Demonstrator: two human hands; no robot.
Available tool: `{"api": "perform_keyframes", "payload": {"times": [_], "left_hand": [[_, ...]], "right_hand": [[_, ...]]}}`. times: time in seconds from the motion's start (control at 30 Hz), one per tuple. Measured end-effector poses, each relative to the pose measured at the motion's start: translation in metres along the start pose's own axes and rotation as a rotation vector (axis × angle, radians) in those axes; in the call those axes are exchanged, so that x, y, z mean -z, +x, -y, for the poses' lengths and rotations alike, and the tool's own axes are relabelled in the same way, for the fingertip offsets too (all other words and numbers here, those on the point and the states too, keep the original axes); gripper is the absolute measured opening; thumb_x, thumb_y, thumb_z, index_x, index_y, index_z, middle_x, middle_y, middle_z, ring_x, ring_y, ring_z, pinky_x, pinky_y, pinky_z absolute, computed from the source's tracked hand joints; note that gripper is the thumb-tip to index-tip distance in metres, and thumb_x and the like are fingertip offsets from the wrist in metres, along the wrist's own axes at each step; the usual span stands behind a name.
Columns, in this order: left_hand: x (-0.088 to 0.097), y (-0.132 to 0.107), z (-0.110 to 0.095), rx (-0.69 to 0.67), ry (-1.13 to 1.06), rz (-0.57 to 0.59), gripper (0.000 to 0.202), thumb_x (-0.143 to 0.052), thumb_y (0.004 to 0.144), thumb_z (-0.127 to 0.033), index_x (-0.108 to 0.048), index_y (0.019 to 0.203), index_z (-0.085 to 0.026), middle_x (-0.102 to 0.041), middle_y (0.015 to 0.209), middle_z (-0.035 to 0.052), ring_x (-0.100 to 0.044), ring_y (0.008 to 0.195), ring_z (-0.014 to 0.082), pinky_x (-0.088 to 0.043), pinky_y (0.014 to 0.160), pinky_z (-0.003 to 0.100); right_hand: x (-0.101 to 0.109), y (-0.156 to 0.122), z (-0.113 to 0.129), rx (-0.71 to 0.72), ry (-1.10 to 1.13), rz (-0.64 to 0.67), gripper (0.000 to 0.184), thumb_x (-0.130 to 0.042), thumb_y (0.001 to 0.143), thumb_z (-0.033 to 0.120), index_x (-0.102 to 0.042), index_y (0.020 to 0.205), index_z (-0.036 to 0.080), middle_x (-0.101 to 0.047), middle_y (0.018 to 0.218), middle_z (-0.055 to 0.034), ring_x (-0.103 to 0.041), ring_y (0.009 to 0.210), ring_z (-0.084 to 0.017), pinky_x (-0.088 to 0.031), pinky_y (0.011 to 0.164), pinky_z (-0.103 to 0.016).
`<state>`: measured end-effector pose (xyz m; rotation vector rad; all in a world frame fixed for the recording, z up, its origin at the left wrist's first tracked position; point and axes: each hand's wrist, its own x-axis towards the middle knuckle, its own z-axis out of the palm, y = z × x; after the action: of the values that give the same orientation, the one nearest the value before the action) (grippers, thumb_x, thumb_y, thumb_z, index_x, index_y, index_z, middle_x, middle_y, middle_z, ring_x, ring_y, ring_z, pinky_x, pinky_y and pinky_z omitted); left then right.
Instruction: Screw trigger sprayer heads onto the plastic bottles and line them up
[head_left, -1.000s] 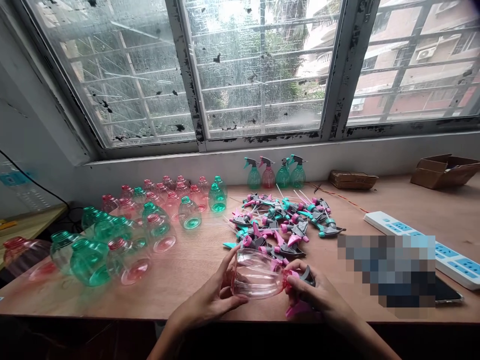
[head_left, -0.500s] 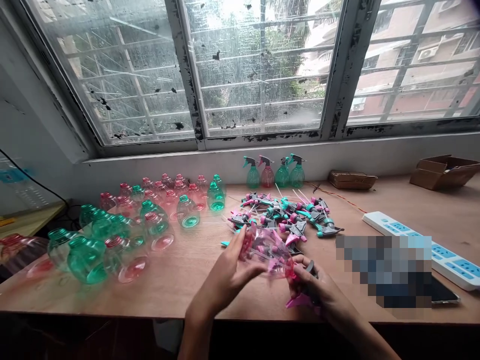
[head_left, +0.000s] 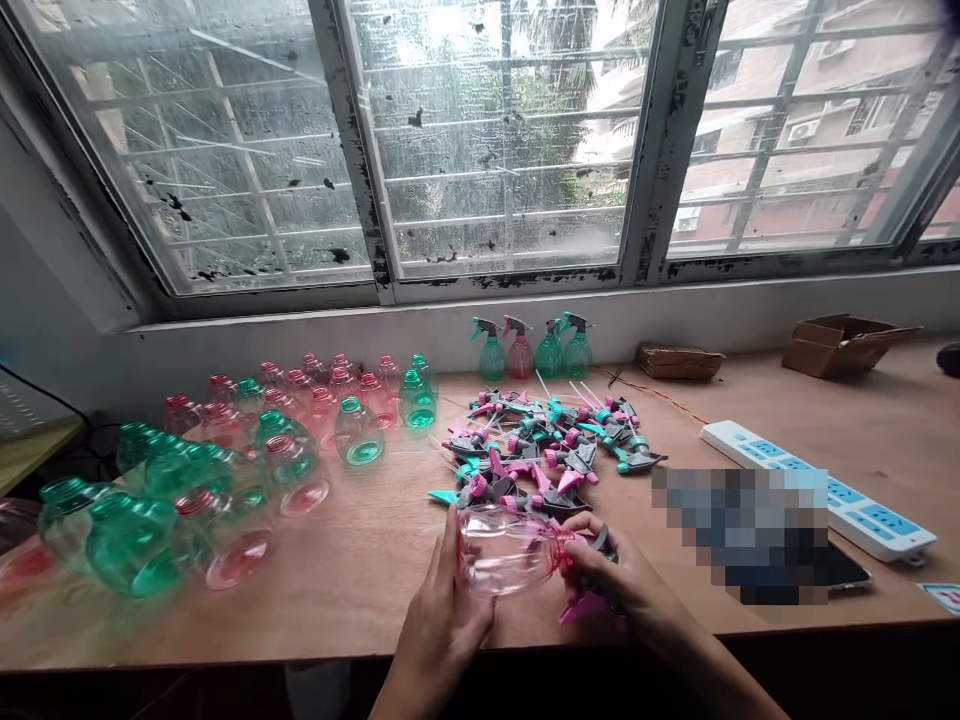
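At the left of the frame, a crowd of empty green and pink bottles [head_left: 225, 470] without heads covers the wooden table [head_left: 360, 580], some upright and some tipped on their sides.

Lower centre: the left hand [head_left: 442, 620] is cupped around the base of a clear pink plastic bottle [head_left: 506, 548], fingers curled up along its far side and thumb near the underside; the grasp is firm but only partly closed. The bottle lies on its side just above the table's near edge, neck pointing toward the right of the frame.

Immediately right of it, the right hand [head_left: 615, 580] is clenched around a pink and grey trigger spray head [head_left: 592, 575] seated at the bottle's neck; fingertips touch the pink collar. The pink trigger lever juts out below the hand.

Beyond the hands, at mid-frame, lies a loose pile of trigger spray heads [head_left: 544, 445] in pink, teal and grey, dip tubes protruding. Behind the pile, against the window ledge, four assembled spray bottles [head_left: 534, 350] stand upright in a row.

Right of centre, a blurred patch hides an object. A white power strip [head_left: 817, 485] with blue sockets lies at the right. Two cardboard boxes [head_left: 840, 345] sit at the upper right of the table.

No brand, label or legible writing can be read on any item.
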<state>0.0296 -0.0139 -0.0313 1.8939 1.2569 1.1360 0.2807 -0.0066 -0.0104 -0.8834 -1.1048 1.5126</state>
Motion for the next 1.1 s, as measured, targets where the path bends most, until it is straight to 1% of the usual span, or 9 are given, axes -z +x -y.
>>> {"api": "perform_keyframes", "payload": {"times": [0.07,0.17,0.27,0.33,0.5,0.63,0.73,0.93,1.1], "left_hand": [[-0.003,0.002,0.003,-0.009,0.125,-0.044,0.081,-0.057,0.093,-0.023,-0.016,0.162,-0.029,-0.048,0.155,0.0126,-0.057,0.135,0.0315,-0.048,0.113,0.046],[-0.008,0.001,0.004,-0.025,0.216,-0.108,0.066,-0.053,0.097,-0.023,-0.029,0.158,-0.028,-0.048,0.156,0.0120,-0.047,0.144,0.0326,-0.041,0.119,0.051],[-0.013,-0.001,0.001,-0.036,0.245,-0.269,0.052,-0.046,0.100,-0.021,-0.040,0.151,-0.029,-0.055,0.146,0.0110,-0.053,0.139,0.0304,-0.045,0.116,0.049],[-0.014,-0.004,-0.001,-0.054,0.268,-0.318,0.050,-0.047,0.100,-0.021,-0.041,0.149,-0.029,-0.055,0.143,0.0117,-0.056,0.134,0.0307,-0.049,0.111,0.048],[-0.008,-0.009,-0.007,-0.080,0.263,-0.142,0.087,-0.071,0.089,-0.043,-0.020,0.158,-0.029,-0.051,0.149,0.0150,-0.056,0.133,0.0370,-0.049,0.109,0.050],[-0.005,-0.010,-0.007,-0.096,0.211,-0.172,0.076,-0.060,0.094,-0.056,-0.029,0.156,-0.027,-0.055,0.146,0.0147,-0.059,0.131,0.0372,-0.049,0.110,0.048],[-0.007,-0.010,-0.007,-0.097,0.192,-0.209,0.075,-0.061,0.093,-0.057,-0.033,0.156,-0.027,-0.055,0.148,0.0138,-0.059,0.131,0.0368,-0.051,0.108,0.045],[-0.006,-0.010,-0.012,-0.061,0.142,-0.163,0.076,-0.065,0.093,-0.051,-0.030,0.157,-0.031,-0.057,0.148,0.0115,-0.060,0.132,0.0347,-0.052,0.108,0.042],[-0.005,-0.010,-0.011,-0.091,0.097,-0.125,0.078,-0.067,0.094,-0.046,-0.024,0.159,-0.039,-0.043,0.161,0.0085,-0.048,0.144,0.0349,-0.044,0.117,0.047]], "right_hand": [[-0.002,0.000,0.001,0.008,-0.017,0.007,0.039,-0.080,0.082,0.051,-0.061,0.096,0.019,-0.071,0.071,0.0016,-0.066,0.060,-0.017,-0.049,0.063,-0.029],[-0.003,0.000,-0.001,0.010,-0.031,0.030,0.039,-0.080,0.082,0.052,-0.061,0.095,0.019,-0.071,0.072,0.0016,-0.065,0.060,-0.016,-0.049,0.062,-0.029],[-0.004,0.001,-0.003,0.009,-0.065,0.047,0.040,-0.081,0.081,0.052,-0.061,0.094,0.019,-0.070,0.070,0.0019,-0.063,0.059,-0.016,-0.049,0.060,-0.029],[-0.004,0.000,-0.004,0.013,-0.081,0.051,0.040,-0.082,0.080,0.051,-0.062,0.093,0.019,-0.070,0.070,0.0017,-0.063,0.059,-0.016,-0.049,0.060,-0.029],[-0.002,0.000,-0.003,0.007,-0.066,0.052,0.039,-0.080,0.082,0.051,-0.062,0.095,0.019,-0.070,0.071,0.0016,-0.064,0.060,-0.017,-0.050,0.061,-0.030],[0.000,0.001,-0.003,-0.004,-0.068,0.091,0.039,-0.080,0.083,0.050,-0.061,0.096,0.019,-0.070,0.071,0.0014,-0.064,0.060,-0.016,-0.049,0.061,-0.029],[0.000,0.002,-0.004,-0.011,-0.034,0.095,0.039,-0.081,0.082,0.050,-0.061,0.095,0.019,-0.071,0.071,0.0016,-0.064,0.060,-0.016,-0.048,0.061,-0.029],[0.003,0.003,-0.008,-0.002,0.006,0.077,0.035,-0.080,0.084,0.048,-0.062,0.094,0.019,-0.071,0.070,0.0023,-0.065,0.059,-0.015,-0.048,0.061,-0.028],[0.005,0.004,-0.012,-0.002,0.039,0.093,0.030,-0.078,0.087,0.044,-0.062,0.096,0.019,-0.070,0.072,0.0022,-0.065,0.060,-0.015,-0.049,0.062,-0.028]]}}
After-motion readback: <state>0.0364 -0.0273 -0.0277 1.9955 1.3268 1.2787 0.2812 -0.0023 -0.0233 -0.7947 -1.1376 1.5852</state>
